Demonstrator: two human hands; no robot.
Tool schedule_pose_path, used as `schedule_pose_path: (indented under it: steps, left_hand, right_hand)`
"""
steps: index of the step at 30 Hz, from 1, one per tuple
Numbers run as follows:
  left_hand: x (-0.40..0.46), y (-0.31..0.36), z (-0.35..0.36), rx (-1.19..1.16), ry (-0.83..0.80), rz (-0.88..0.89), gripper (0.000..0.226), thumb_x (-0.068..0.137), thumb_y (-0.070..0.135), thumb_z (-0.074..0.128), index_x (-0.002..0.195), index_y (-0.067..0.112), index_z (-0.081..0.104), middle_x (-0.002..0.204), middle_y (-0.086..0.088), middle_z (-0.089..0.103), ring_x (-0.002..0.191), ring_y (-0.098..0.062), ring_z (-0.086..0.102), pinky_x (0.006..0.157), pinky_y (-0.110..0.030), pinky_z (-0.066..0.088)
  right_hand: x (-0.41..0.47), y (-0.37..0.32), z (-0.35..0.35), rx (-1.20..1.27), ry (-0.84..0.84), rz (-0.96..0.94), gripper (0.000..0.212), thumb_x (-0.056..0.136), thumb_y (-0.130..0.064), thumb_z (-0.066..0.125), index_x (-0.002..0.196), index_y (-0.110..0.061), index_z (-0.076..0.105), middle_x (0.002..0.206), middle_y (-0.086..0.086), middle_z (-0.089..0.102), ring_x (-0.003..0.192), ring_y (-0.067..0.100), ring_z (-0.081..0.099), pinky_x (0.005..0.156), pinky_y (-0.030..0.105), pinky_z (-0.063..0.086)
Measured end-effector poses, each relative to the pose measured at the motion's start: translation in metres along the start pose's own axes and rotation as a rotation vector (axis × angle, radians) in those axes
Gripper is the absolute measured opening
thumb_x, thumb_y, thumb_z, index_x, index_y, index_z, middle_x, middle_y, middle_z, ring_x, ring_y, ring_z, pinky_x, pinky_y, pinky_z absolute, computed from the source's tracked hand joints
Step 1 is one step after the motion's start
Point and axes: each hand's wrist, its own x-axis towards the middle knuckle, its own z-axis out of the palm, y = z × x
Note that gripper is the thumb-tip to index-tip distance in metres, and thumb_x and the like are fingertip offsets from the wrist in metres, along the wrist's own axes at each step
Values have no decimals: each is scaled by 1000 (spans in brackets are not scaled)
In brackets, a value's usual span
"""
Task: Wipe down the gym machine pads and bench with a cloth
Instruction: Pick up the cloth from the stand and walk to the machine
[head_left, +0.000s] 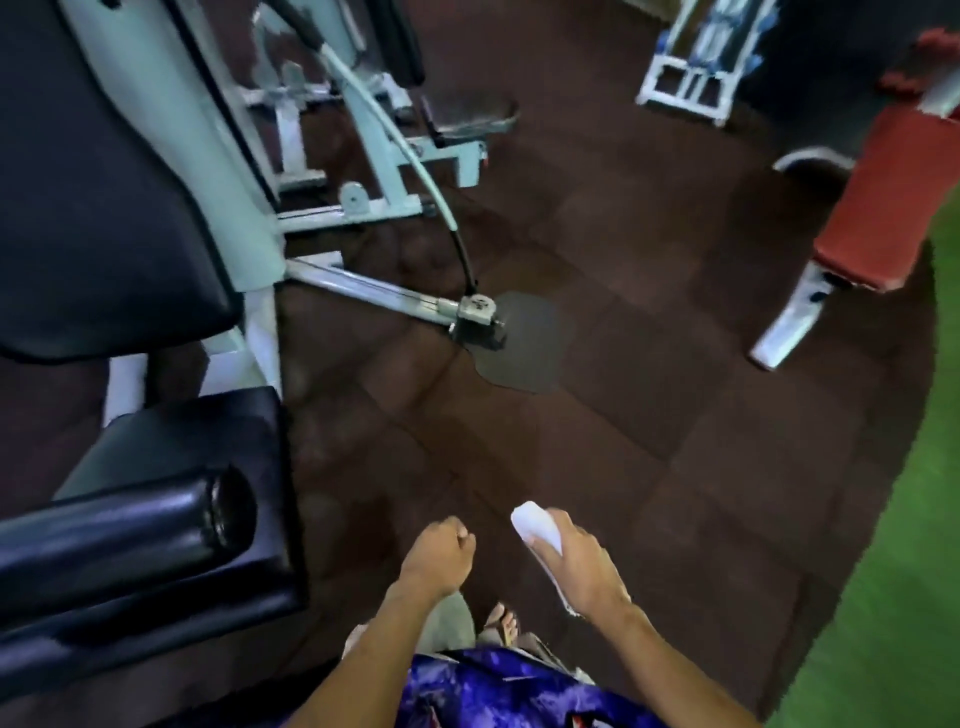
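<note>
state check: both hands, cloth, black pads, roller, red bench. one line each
left hand: fingers curled, holding nothing, over the floor
right hand: grips the cloth
cloth: white, bunched up, held off every surface
back pad: black, untouched
seat pad: black, untouched
roller: black, glossy, lying across the seat pad's near side
red bench: inclined, untouched, far right

Bare forearms, blue-purple print top (519, 691), sandal (503, 623)
</note>
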Motion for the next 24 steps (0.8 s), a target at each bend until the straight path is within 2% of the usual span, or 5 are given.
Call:
schedule_pose_path:
  steps: [7, 10, 13, 17, 24]
  left_hand:
    - [64, 18, -56, -193, 40, -121, 35, 102, 25, 42, 123, 2, 58, 122, -16, 67, 118, -29, 61, 95, -29, 44]
    - [99, 9, -91, -316, 84, -205, 32, 100, 26, 47, 116, 5, 63, 119, -13, 69, 115, -27, 63, 98, -32, 49]
    - [128, 1, -130, -380, 129, -254, 29, 98, 28, 49, 111, 8, 65, 116, -12, 71, 111, -26, 65, 94, -30, 49]
    - [146, -9, -176, -467, 274, -306, 28, 98, 27, 50, 109, 8, 67, 113, -12, 72, 109, -25, 66, 92, -30, 48]
    - [160, -64, -214, -672, 456, -533, 28, 97, 32, 48, 109, 12, 64, 118, -11, 68, 111, -27, 63, 96, -35, 48]
  right_hand:
    - [115, -65, -37, -125, -151, -157, 43, 99, -54, 41, 135, -30, 41, 127, 6, 62, 112, 32, 61, 89, 41, 49]
    - [161, -105, -47, -178, -212, -202, 44, 97, -55, 43, 134, -30, 41, 127, 6, 61, 112, 33, 61, 88, 41, 48]
    - [200, -154, -58, -235, -269, -274, 46, 98, -55, 44, 135, -29, 41, 128, 6, 60, 114, 33, 60, 89, 40, 46]
    - [245, -225, -64, -364, -350, -392, 46, 99, -50, 45, 138, -26, 40, 133, 8, 58, 119, 33, 58, 93, 39, 44]
    - [310, -345, -26, -553, -535, -685, 49, 96, -58, 44, 137, -32, 40, 133, 4, 60, 117, 30, 60, 92, 40, 48]
